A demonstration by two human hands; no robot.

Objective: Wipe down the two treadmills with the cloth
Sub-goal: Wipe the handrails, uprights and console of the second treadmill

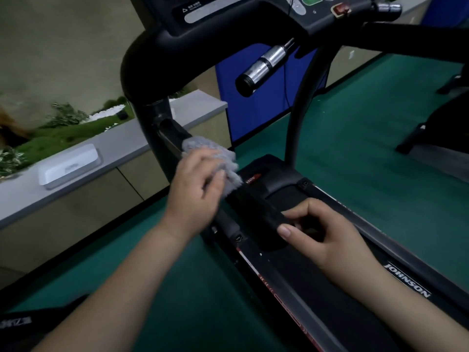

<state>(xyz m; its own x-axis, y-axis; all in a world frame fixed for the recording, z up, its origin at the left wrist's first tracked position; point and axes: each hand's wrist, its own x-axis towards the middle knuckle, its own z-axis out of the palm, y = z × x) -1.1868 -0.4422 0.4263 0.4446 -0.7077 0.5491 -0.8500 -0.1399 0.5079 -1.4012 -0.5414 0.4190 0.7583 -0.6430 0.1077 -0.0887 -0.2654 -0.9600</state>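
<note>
A black treadmill (pixel 330 295) runs from the lower right up to its console at the top of the head view. My left hand (pixel 196 189) grips a grey fluffy cloth (pixel 215 153) and presses it against the treadmill's left upright post, just above the deck. My right hand (pixel 322 232) hovers over the front of the belt, fingers curled with thumb and forefinger near each other and nothing in them. A chrome-tipped handle (pixel 264 66) sticks out under the console. Part of another dark machine (pixel 441 128) shows at the right edge.
Green carpet (pixel 177 288) covers the floor. A low grey-topped cabinet (pixel 121 146) with a white tray (pixel 69 166) stands at the left, plants behind it. A blue panel (pixel 253 107) stands behind the treadmill.
</note>
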